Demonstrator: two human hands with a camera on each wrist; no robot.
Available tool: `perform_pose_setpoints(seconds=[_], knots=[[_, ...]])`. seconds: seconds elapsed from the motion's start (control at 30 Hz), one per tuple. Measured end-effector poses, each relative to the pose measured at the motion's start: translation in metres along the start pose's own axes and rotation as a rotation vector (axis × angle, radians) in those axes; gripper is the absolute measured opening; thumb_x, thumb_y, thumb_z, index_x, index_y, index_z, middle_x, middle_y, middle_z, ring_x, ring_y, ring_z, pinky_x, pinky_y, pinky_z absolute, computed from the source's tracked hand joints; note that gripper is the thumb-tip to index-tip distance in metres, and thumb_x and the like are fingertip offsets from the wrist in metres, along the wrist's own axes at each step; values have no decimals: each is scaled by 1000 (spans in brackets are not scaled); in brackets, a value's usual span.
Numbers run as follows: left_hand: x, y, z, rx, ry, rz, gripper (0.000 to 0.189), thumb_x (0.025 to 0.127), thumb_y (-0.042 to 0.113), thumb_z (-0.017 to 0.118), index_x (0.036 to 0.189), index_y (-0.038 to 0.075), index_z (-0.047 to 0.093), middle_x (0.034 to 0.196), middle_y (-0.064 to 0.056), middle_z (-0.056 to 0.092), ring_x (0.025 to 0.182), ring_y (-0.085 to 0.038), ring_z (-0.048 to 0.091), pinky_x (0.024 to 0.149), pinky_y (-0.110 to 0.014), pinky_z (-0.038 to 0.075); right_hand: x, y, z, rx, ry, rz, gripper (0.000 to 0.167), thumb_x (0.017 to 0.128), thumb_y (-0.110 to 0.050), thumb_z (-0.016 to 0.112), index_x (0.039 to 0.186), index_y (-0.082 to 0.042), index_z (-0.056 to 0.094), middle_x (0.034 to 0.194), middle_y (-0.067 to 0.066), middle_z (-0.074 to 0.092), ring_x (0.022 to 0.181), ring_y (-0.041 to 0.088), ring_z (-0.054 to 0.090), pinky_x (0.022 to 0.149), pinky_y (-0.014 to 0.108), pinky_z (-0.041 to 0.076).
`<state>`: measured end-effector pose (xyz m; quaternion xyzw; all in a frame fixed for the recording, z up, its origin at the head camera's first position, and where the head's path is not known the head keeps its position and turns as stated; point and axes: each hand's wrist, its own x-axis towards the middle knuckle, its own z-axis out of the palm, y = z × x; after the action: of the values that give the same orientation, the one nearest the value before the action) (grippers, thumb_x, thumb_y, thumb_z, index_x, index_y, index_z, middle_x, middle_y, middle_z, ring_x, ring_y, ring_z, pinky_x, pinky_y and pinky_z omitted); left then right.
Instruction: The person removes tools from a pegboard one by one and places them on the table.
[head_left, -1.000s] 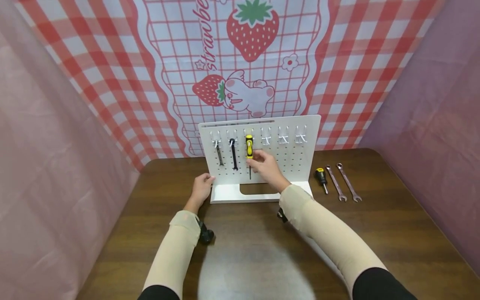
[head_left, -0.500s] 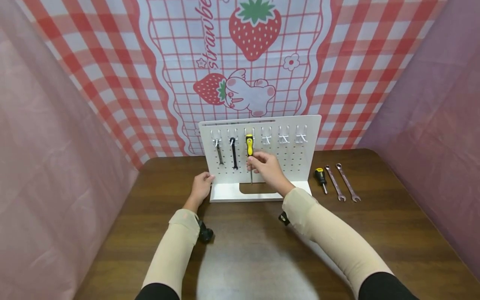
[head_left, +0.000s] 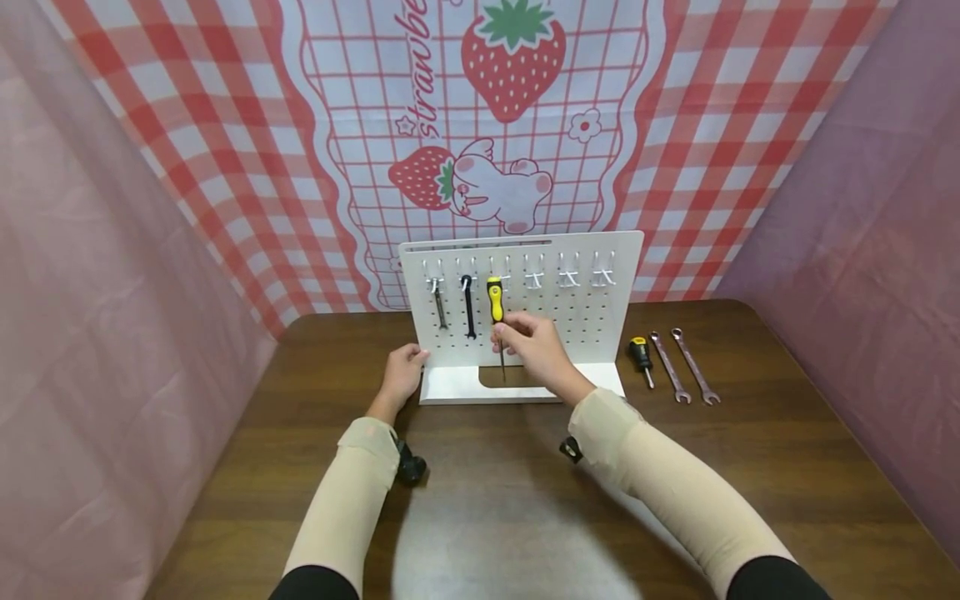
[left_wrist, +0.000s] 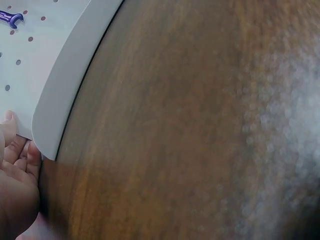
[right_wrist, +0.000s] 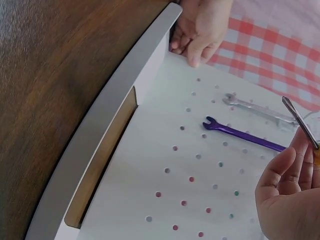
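Note:
My right hand [head_left: 542, 348] pinches a yellow-and-black screwdriver [head_left: 496, 302] low on its handle, the shaft pointing down. It stands in front of the third hook of a white pegboard [head_left: 585, 333]; whether it touches the hook I cannot tell. In the right wrist view the shaft [right_wrist: 300, 122] shows a cross-shaped tip, and most of the handle is out of frame. My left hand [head_left: 402, 375] grips the board's lower left edge, the thumb [left_wrist: 8, 131] on its front face. Two wrenches hang left of the screwdriver: a silver one [head_left: 440, 310] and a dark one [head_left: 469, 308], purple in the right wrist view.
Three bare hooks [head_left: 567, 273] run along the board's right half. On the wooden table [head_left: 480, 500], right of the board, lie a short black-and-yellow screwdriver [head_left: 641, 358] and two silver wrenches [head_left: 670, 367]. A checked strawberry cloth [head_left: 705, 167] hangs behind the board.
The screwdriver first rose slightly, then came down and a little left with my right hand, and the hook shows more behind its top. My left hand keeps its place on the board.

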<state>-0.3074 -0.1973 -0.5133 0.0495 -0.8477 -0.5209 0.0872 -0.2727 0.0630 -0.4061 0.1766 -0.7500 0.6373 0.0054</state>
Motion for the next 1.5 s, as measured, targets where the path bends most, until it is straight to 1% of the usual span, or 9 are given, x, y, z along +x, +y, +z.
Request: perform_pose_setpoints(seconds=[0.2, 0.37, 0.5, 0.7, 0.97, 1.2, 1.3, 1.43, 1.5], knots=[[-2, 0, 1, -3, -4, -7, 17, 101, 10, 62, 96, -5, 67, 84, -13, 64, 78, -23, 55, 70, -31, 45, -17, -9, -8, 12, -13, -38, 27, 100, -17, 65, 109, 8, 68, 93, 14, 72, 82, 27, 71, 77, 37, 58], [-1, 0, 1, -10, 0, -2, 17, 100, 10, 62, 95, -5, 67, 80, -13, 62, 75, -21, 53, 69, -30, 44, -32, -11, -27, 7, 3, -90, 22, 101, -10, 61, 109, 10, 67, 95, 23, 71, 83, 31, 71, 76, 36, 58], [-2, -1, 2, -9, 2, -6, 18, 101, 12, 61, 96, -5, 67, 82, -13, 63, 76, -22, 53, 70, -32, 44, -45, -4, -56, 34, 28, -82, 26, 102, -4, 57, 115, 18, 63, 94, 26, 70, 81, 20, 71, 74, 31, 58], [-7, 0, 3, 5, -14, -29, 19, 102, 13, 60, 100, -5, 68, 90, -14, 65, 83, -24, 56, 75, -35, 47, -65, 13, -119, 19, 84, 13, 33, 104, -5, 52, 121, 23, 55, 88, 5, 71, 79, 9, 69, 73, 24, 57], [-6, 4, 2, -10, 6, -26, 18, 101, 10, 61, 99, -6, 67, 87, -16, 65, 81, -24, 55, 73, -33, 45, -82, 36, -198, -224, 190, 225, 41, 105, -16, 55, 126, 19, 54, 85, -1, 72, 72, 6, 67, 63, 22, 54], [-4, 4, 0, -1, 8, -27, 18, 102, 11, 61, 100, -6, 67, 87, -15, 64, 81, -23, 54, 73, -33, 45, -85, 68, -258, -378, 251, 345, 46, 103, -22, 53, 122, 20, 57, 84, 5, 75, 71, 7, 68, 62, 24, 55], [-3, 2, 0, 5, 11, -23, 18, 102, 11, 60, 100, -5, 68, 88, -15, 65, 82, -24, 55, 75, -35, 47, -86, 78, -279, -514, 248, 389, 45, 101, -24, 53, 116, 18, 63, 82, 8, 75, 69, 9, 67, 62, 24, 50], [-3, 1, 0, 3, -9, -16, 20, 102, 12, 60, 103, -6, 68, 93, -17, 67, 86, -26, 58, 78, -38, 49, -90, 86, -301, -744, 214, 429, 40, 97, -27, 56, 99, 9, 74, 80, 10, 74, 76, 24, 65, 65, 33, 47], [-4, 1, -1, 1, -21, -20, 21, 102, 12, 60, 104, -7, 68, 94, -17, 67, 86, -26, 58, 78, -38, 49, -91, 90, -308, -808, 199, 445, 40, 96, -29, 57, 95, 7, 75, 80, 12, 73, 82, 34, 64, 66, 41, 49]])
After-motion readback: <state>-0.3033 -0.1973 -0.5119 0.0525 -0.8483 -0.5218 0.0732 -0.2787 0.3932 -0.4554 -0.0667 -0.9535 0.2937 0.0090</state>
